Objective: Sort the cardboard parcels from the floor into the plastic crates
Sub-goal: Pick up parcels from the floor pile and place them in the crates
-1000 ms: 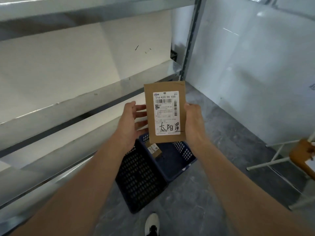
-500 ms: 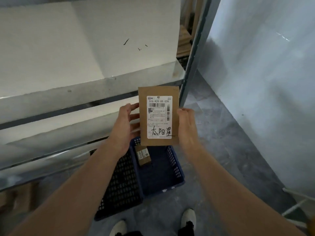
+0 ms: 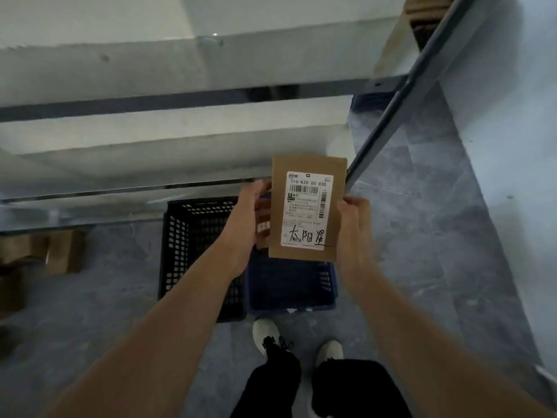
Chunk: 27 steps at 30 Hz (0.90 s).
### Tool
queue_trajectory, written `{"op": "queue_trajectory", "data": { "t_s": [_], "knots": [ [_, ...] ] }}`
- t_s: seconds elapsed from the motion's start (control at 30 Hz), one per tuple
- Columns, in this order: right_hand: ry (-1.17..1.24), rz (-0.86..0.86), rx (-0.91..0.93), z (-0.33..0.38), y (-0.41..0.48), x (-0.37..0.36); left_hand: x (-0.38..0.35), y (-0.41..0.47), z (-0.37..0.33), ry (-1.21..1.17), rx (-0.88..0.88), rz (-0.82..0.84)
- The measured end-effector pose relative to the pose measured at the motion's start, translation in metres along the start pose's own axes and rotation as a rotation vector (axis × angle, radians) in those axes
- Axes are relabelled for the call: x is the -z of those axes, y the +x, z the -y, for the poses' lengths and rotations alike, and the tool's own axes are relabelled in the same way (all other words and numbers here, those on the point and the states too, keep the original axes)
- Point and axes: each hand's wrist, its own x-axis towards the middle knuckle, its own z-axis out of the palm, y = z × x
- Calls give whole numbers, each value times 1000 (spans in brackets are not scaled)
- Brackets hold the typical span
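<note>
Parcel (image 3: 307,209) now over blue crate (image 3: 289,294); we stepped closer. Right hand (image 3: 354,229) grasps it, fingers curled; left hand (image 3: 244,224) reached its edge, grip we cannot tell. Drop likely next.

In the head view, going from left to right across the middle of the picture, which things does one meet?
Cardboard parcels on the floor → black crate → left hand → labelled parcel → right hand.

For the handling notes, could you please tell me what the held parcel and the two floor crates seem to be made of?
Parcel: matte brown cardboard, flat with crisp edges, carrying a white printed label. Black crate: probably moulded plastic, given its perforated walls. Blue crate: likely the same plastic, similarly perforated.
</note>
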Motion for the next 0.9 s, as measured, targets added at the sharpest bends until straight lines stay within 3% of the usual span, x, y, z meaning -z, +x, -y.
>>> {"op": "queue_trajectory", "data": {
  "t_s": [0.27, 0.6, 0.77, 0.9],
  "knots": [
    [-91, -44, -106, -139, 131, -2, -20, 138, 114, -98, 173, -75],
    [-225, 137, -257, -303, 269, -9, -44, 300, 253, -116, 275, -237],
    [-481, 221, -291, -352, 319, -21, -58, 358, 304, -185, 343, -257],
    [-687, 244, -195, -385, 339, -42, -60, 395, 341, -197, 333, -306]
  ]
}}
